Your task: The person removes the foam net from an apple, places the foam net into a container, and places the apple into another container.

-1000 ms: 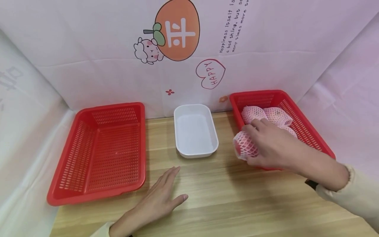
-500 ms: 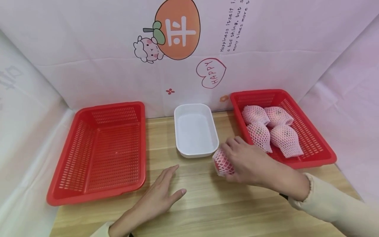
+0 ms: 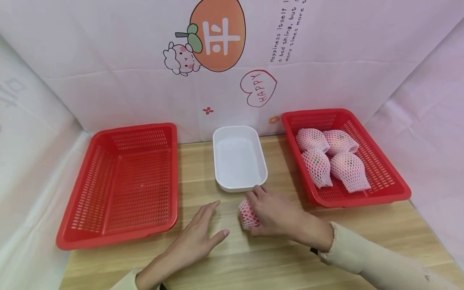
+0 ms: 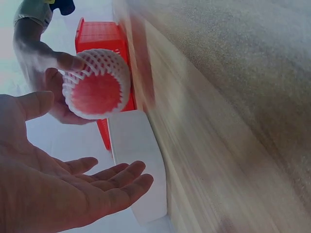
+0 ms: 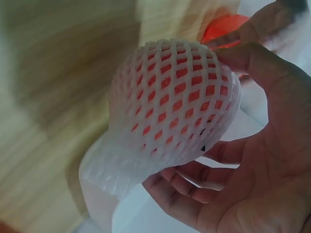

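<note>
My right hand grips a red round fruit wrapped in a foam net sleeve, just in front of the white tray. In the right wrist view, thumb and fingers curl round the netted fruit, whose sleeve bunches at one end. The left wrist view shows the red face of the fruit through the sleeve's opening. My left hand holds nothing; its fingers are extended and its thumb is spread, facing the fruit across a small gap. Which kind of fruit it is, I cannot tell.
A red perforated basket stands at left. Behind my hands is a shallow white tray. On the right, another red basket holds several net-wrapped fruits. A printed white cloth hangs behind the wooden table.
My right hand has carried the netted fruit out from the right basket's near left side, leftward and nearer, to the front of the white tray. The left hand has barely moved.
</note>
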Demonstrator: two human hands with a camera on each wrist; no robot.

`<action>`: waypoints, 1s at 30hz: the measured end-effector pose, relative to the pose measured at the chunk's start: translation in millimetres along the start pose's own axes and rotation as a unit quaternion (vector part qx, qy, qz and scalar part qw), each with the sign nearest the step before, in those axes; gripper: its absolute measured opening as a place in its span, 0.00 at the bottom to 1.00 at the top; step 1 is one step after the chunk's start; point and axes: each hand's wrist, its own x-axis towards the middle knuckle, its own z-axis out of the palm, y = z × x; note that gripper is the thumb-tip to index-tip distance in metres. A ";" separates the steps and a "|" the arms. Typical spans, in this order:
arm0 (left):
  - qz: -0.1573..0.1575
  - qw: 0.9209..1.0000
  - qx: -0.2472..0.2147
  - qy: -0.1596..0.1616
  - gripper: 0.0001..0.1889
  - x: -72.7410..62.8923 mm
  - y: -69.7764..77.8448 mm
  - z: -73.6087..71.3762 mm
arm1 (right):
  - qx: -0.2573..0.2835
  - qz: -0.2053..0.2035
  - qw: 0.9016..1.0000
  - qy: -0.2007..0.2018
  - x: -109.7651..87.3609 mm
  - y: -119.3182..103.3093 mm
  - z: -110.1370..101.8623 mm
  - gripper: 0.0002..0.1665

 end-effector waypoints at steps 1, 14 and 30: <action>0.000 1.000 -0.001 0.000 0.40 0.2 0.0 0.5 | 0.000 -0.003 1.000 0.000 1.3 -1.9 2.8 0.40; -0.003 1.000 -0.010 0.000 0.40 4.9 -3.5 7.5 | 0.020 0.028 0.999 -0.014 8.7 -18.1 18.3 0.43; 0.000 1.000 -0.012 -0.003 0.41 7.7 -8.8 10.1 | 0.026 0.027 0.999 0.017 2.4 -15.6 26.0 0.53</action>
